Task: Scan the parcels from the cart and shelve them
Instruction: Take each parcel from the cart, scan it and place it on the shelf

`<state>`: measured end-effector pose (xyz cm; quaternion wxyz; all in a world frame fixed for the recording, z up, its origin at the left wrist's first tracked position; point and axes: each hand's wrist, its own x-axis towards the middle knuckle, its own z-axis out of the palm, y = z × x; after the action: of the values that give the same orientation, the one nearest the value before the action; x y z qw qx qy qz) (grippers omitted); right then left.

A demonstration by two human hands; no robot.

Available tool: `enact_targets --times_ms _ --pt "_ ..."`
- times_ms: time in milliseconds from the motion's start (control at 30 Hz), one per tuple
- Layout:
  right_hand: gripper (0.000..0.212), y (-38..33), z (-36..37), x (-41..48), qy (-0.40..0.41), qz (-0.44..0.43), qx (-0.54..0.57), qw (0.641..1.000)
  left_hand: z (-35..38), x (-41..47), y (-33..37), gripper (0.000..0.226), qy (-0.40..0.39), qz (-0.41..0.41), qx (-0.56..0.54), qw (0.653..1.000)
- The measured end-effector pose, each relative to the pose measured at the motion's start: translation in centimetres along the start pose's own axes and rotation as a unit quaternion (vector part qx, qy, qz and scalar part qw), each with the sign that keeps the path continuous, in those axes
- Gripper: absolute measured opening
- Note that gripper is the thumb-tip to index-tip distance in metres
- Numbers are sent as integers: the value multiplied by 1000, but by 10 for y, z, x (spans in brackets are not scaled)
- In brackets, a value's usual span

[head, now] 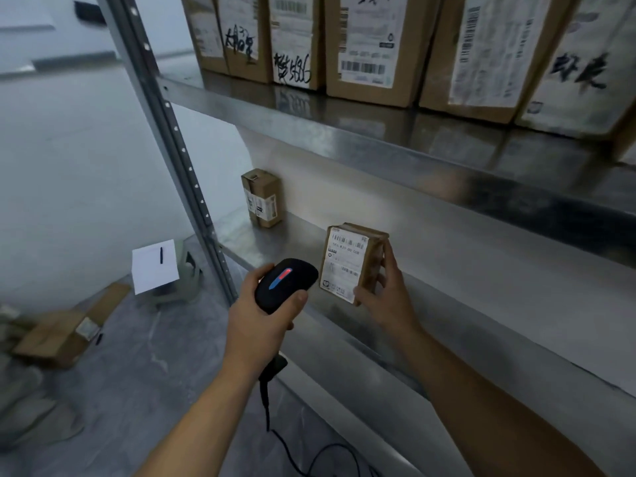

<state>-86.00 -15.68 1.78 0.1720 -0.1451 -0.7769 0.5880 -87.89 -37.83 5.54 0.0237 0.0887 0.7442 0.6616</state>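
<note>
The parcel [351,263], a small brown box, stands upright at the front of the lower shelf [481,270]; whether its bottom edge rests on the metal cannot be told. The right hand [389,294] has its grip clamped on the parcel's right side, thumb at the lower corner and fingers behind. This leaves the white label uncovered and turned toward the scanner [285,284], probably so the barcode can be read. The left hand [254,311] has its grip wrapped round the scanner's handle and aims the head at that label from just beside it; a red and blue light shows on top. One cable [309,456] trails down from the handle. On the count: one parcel in hand and one small box [263,197] standing well apart at the shelf's back left corner. At least six labelled boxes [371,46] stand on end in a tight row on the upper shelf [378,132], labels outward, probably for reading.
</note>
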Motion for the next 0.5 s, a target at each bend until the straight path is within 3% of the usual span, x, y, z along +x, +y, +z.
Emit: enact_targets --times_ms 500 --pt "95 32 126 139 33 23 -58 998 -76 195 -28 47 -60 4 27 998"
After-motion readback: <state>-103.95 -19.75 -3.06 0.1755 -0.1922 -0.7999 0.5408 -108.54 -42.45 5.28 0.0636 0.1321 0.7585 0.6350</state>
